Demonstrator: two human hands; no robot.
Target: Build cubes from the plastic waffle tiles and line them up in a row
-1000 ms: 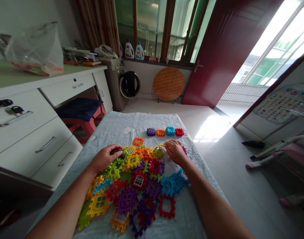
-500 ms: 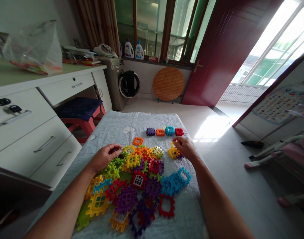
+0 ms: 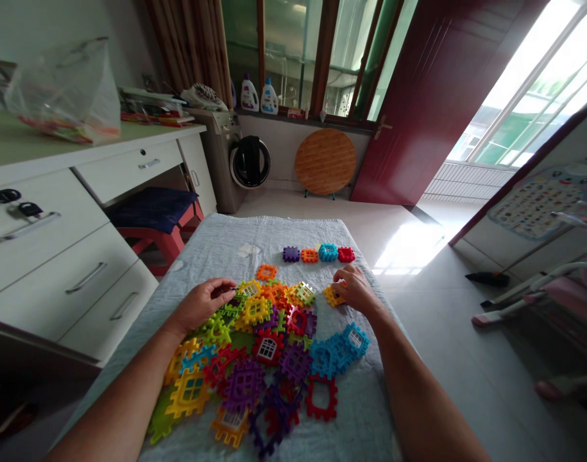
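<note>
Lying between the hands (image 3: 204, 307) (image 3: 358, 292) (partly under the right) is a yellow piece (image 3: 331, 296).

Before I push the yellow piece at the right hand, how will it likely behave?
The yellow piece, partly hidden by the right hand, is probably stiff, given its crisp, toothed outline. Its flat, low shape suggests sliding rather than rolling on the cloth.

Bare cloth (image 3: 226, 247) at far left affords passage toward the four-block row (image 3: 328, 252), which obstructs the far right. The piece heap (image 3: 255, 311) blocks centre and near left. A narrow gap separates it from the yellow piece (image 3: 331, 297) at the right hand (image 3: 357, 289).
</note>
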